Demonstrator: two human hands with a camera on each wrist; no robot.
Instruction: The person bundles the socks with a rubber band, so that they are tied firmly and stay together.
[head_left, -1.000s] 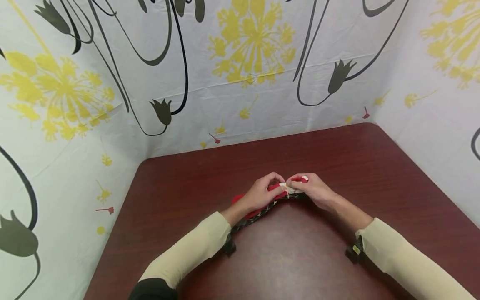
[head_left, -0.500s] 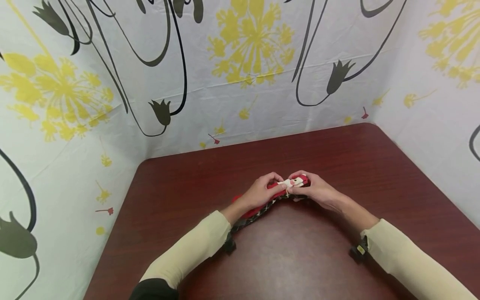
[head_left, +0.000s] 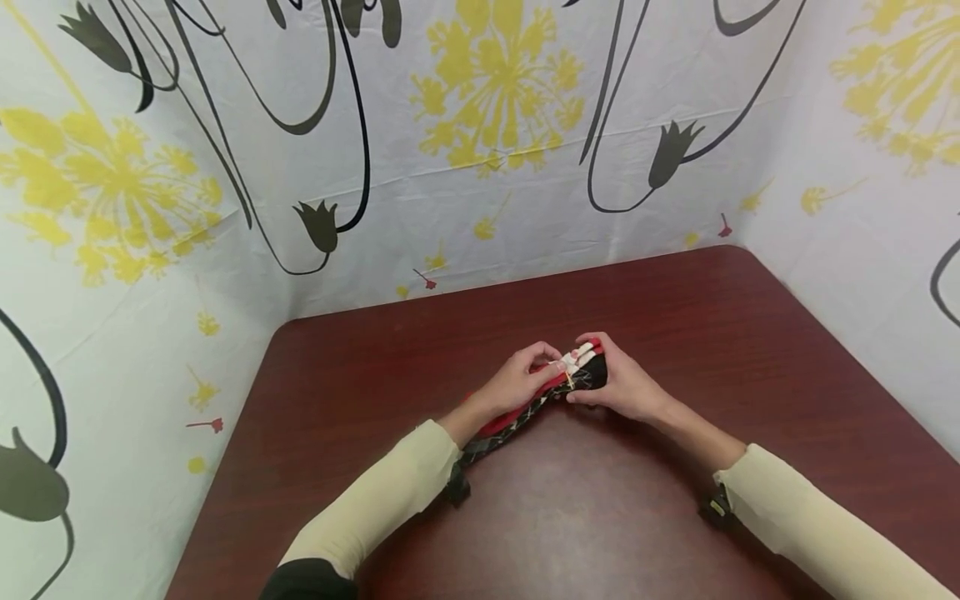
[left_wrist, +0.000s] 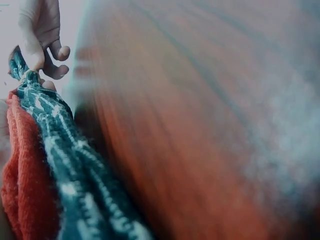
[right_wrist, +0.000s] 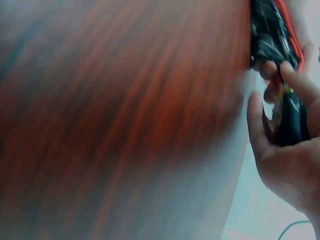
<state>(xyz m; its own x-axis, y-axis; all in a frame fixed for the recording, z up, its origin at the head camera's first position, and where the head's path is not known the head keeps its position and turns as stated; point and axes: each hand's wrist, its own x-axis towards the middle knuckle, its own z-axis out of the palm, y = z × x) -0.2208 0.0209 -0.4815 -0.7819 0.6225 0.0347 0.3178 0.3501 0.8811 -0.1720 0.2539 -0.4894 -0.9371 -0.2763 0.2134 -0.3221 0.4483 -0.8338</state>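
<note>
A bundle of knitted fabric that looks like socks spans both hands in the head view. It has a red part (head_left: 501, 423), a dark patterned part (head_left: 517, 423) and a white and red far end. A thin yellowish band (head_left: 570, 379) goes round it near that end. My left hand (head_left: 512, 385) pinches the bundle just left of the band. My right hand (head_left: 632, 387) curves round the dark bunched end, thumb below and fingers above. In the left wrist view the red knit (left_wrist: 30, 165) lies beside the dark knit (left_wrist: 75, 170). The right wrist view shows the dark end (right_wrist: 292, 120) against my right palm.
The reddish-brown table (head_left: 390, 350) extends under both arms. A patterned cloth wall (head_left: 450, 200) stands behind its far edge and along both sides. A small black wrist camera (head_left: 456, 485) sits at the left cuff, another (head_left: 716, 507) at the right.
My right hand has shifted its hold from pinching close to the band to spreading round the end. More of the dark end now shows. My left hand stays nearly in place.
</note>
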